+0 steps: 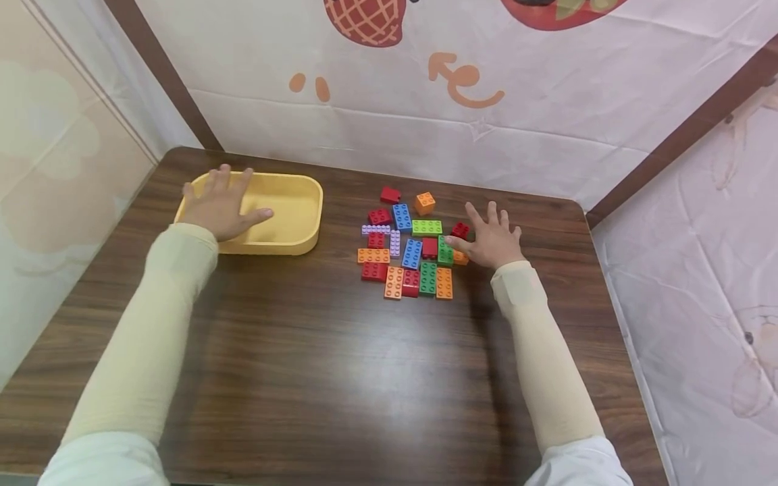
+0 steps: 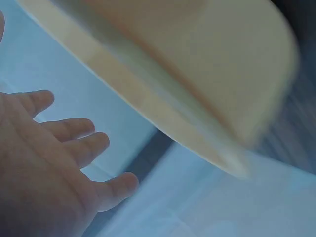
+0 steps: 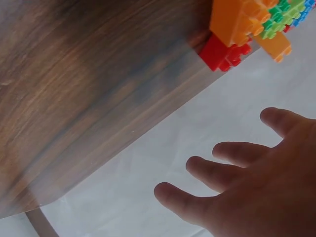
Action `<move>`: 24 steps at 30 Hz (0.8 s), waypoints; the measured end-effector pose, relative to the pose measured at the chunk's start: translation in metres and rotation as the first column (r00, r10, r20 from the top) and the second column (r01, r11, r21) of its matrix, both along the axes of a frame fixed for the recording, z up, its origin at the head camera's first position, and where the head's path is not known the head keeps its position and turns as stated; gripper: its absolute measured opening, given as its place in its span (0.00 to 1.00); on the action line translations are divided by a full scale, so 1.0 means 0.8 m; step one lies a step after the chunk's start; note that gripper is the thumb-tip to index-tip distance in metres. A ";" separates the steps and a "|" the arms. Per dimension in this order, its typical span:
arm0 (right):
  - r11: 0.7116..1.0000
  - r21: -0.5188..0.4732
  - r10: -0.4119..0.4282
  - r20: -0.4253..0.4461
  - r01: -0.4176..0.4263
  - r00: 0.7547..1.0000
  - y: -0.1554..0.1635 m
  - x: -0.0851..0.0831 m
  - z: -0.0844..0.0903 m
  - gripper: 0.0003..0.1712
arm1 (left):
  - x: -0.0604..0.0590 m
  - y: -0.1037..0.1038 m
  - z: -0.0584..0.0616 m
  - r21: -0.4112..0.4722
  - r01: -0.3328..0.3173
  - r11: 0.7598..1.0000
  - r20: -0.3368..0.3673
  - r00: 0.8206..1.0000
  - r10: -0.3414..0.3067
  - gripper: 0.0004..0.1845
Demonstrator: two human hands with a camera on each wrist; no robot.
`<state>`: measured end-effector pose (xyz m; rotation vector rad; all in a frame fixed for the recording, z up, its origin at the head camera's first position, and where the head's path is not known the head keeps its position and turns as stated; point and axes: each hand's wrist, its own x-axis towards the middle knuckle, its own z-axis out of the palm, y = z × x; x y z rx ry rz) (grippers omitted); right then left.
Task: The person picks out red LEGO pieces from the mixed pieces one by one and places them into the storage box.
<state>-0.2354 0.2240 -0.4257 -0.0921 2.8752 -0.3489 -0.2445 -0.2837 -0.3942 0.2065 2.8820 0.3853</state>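
With fingers spread, my left hand is over the left part of a yellow plastic bin; the left wrist view shows its palm apart from the bin's rim. My right hand hovers at the right edge of a cluster of toy building bricks, fingers splayed and holding nothing. Its thumb overlaps a green brick in the head view. Near it are a dark red brick and an orange brick, partly hidden by the hand. Two blue bricks, including one, lie mid-cluster.
Lilac bricks, a lime brick and several red and orange ones make up the group. A single orange brick sits at its back. Behind the brown wooden table hangs a white printed cloth.
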 end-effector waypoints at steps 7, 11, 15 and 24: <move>1.000 -0.001 -0.018 -0.010 0.018 1.000 0.012 -0.005 -0.003 0.58 | 0.002 -0.075 -0.013 0.020 -0.076 0.997 0.037 0.996 0.075 0.56; 1.000 -0.003 -0.023 -0.004 0.023 1.000 0.016 -0.008 -0.007 0.58 | 0.005 -0.097 -0.018 0.042 -0.108 0.993 0.045 0.993 0.106 0.56; 1.000 -0.001 -0.026 -0.007 0.026 1.000 0.017 -0.011 -0.011 0.57 | 0.003 -0.108 -0.027 0.095 -0.130 0.987 0.058 0.990 0.125 0.55; 1.000 -0.015 -0.019 -0.077 0.018 0.997 0.018 -0.016 -0.020 0.41 | -0.009 -0.115 -0.048 0.256 -0.147 0.955 0.135 0.984 0.115 0.57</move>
